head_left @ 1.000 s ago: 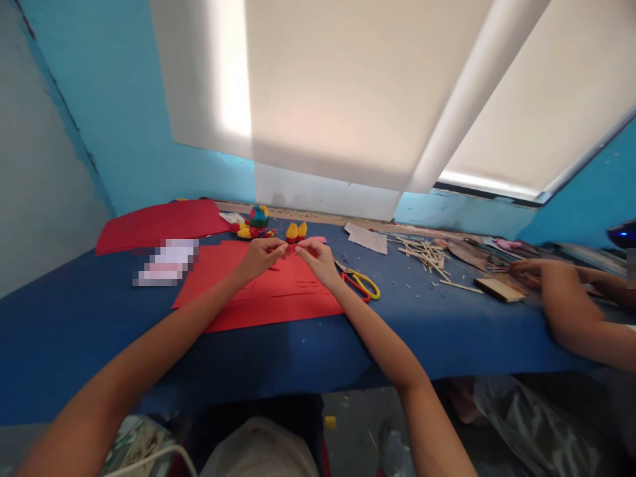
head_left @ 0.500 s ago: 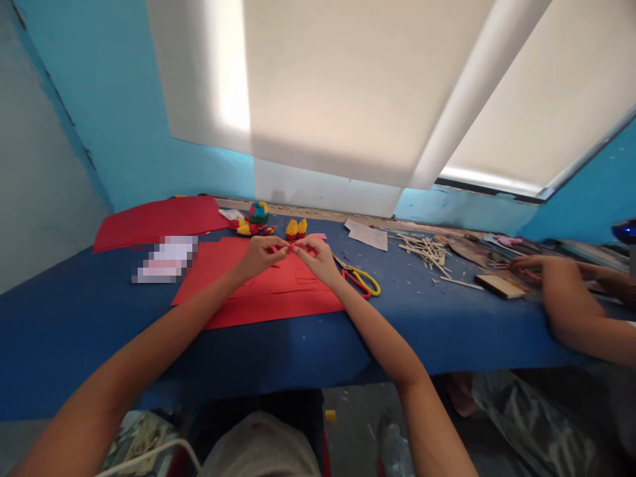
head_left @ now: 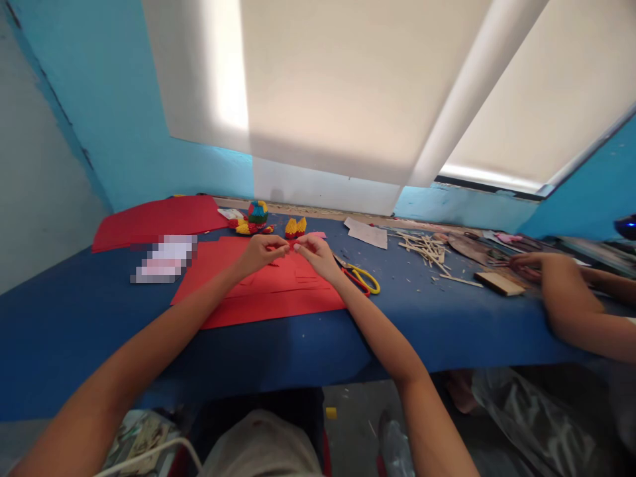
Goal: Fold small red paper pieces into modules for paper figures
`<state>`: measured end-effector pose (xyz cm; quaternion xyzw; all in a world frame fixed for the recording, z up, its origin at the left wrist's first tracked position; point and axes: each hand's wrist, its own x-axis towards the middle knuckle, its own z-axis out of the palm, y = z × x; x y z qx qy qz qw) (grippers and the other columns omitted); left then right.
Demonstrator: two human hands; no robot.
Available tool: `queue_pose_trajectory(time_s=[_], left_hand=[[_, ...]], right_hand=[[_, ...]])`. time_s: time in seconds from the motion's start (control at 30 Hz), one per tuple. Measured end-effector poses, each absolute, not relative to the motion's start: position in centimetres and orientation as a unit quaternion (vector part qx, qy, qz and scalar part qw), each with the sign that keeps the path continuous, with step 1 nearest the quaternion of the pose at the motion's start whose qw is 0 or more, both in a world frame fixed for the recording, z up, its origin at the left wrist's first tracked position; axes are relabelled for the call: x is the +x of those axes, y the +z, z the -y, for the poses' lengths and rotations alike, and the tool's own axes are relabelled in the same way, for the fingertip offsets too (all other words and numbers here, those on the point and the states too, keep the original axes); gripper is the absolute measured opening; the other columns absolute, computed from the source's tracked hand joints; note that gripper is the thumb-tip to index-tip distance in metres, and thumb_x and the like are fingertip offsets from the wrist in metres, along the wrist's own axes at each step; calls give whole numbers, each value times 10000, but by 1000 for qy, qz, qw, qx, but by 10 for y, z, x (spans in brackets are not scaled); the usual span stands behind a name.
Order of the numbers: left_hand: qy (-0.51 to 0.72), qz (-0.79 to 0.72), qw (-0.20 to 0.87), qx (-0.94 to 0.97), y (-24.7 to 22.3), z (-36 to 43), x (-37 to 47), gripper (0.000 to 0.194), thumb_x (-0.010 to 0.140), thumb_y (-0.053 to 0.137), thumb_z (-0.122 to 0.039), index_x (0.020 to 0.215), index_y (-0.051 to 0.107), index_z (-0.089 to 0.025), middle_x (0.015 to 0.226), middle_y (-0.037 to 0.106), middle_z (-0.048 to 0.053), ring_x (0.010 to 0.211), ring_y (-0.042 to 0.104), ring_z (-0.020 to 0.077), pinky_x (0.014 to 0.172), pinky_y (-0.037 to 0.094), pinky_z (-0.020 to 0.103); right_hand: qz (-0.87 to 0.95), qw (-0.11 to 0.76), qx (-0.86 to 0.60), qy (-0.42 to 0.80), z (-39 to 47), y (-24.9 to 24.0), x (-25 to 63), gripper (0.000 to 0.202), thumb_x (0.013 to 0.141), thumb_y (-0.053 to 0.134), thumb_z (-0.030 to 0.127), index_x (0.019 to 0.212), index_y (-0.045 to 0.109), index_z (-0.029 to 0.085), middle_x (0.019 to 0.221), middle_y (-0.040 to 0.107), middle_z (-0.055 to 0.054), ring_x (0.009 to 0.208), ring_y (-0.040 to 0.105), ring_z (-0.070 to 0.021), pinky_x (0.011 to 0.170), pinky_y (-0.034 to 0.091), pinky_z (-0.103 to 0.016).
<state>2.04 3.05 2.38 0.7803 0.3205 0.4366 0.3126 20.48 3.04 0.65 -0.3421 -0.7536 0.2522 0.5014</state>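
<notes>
My left hand [head_left: 262, 254] and my right hand [head_left: 318, 257] are held close together over red paper sheets [head_left: 268, 311], thumbs and fingertips pinched. A small piece of red paper [head_left: 292, 246] is between the fingertips; its outline blends into the red beneath. Small cut red strips [head_left: 309, 279] lie on the sheets under my hands. Scissors [head_left: 365, 279] with red and yellow handles rest at the sheets' right edge, beside my right wrist. Just beyond my hands stand a yellow and red folded-paper piece [head_left: 296, 228] and a multicoloured folded-paper figure [head_left: 258, 213].
A stack of red sheets [head_left: 159, 220] lies at the back left of the blue table [head_left: 318, 351]. Grey paper [head_left: 368, 233], thin wooden sticks [head_left: 424, 250] and a wooden block [head_left: 499, 283] are to the right. Another person's arm [head_left: 571, 298] reaches in at far right.
My fingertips have drawn slightly apart, leaving a wider gap between the hands. Both hands stay over the same spot on the red sheets.
</notes>
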Motion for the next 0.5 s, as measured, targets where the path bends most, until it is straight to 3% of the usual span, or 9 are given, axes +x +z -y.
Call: queue_pose_trajectory(time_s=[0.2,0.5], left_hand=[[459,-318,271,784,24,-34,20,280,736,622,-390,764,695,-121,740,689,71,674,609,156,533,463,202],[403,-342,308,791,28,-29,19,308,741,629,-414,789,698,-119,699,677,52,615,596,138,485,453,187]], right_hand=[[759,513,-342,208,-28,8,206,263,833,559,428,807,633,177,764,658,-23,706,588,-130,651,456,-243],[749,532,-336,205,-27,6,203,203,806,605,370,766,669,182,748,677,-18,692,583,-127,640,444,-239]])
